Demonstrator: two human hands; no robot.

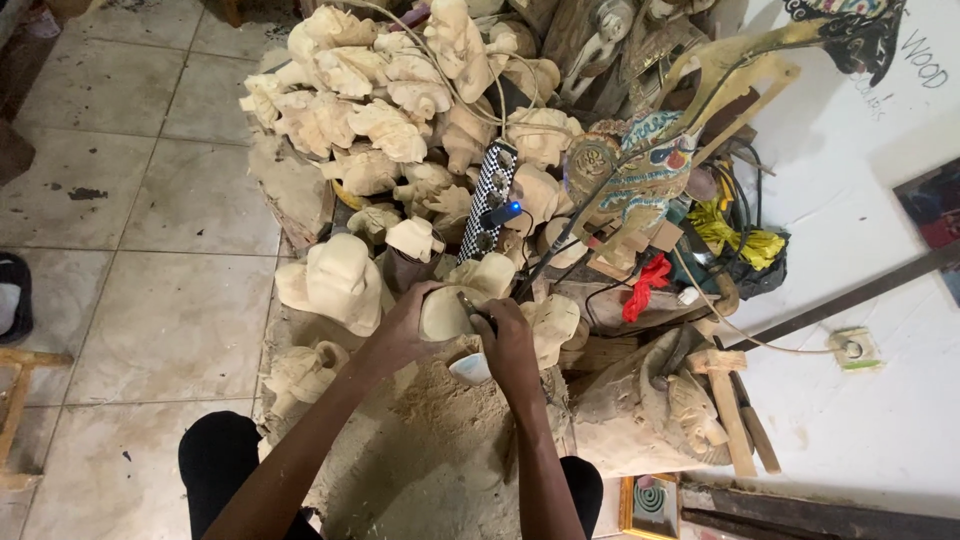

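My left hand wraps around a pale unfinished wooden carving and steadies it over a mound of sawdust. My right hand grips a small dark-handled tool whose tip rests on the carving's top. A small white cup sits just under my right hand. Both forearms reach up from the bottom of the view, between my knees in black trousers.
A heap of several pale wooden carvings rises behind the work. A black-and-white power strip with a blue light and cables lies among them. Painted puppet figures, red and yellow cloths and wood offcuts lean against the white wall on the right. Tiled floor at left.
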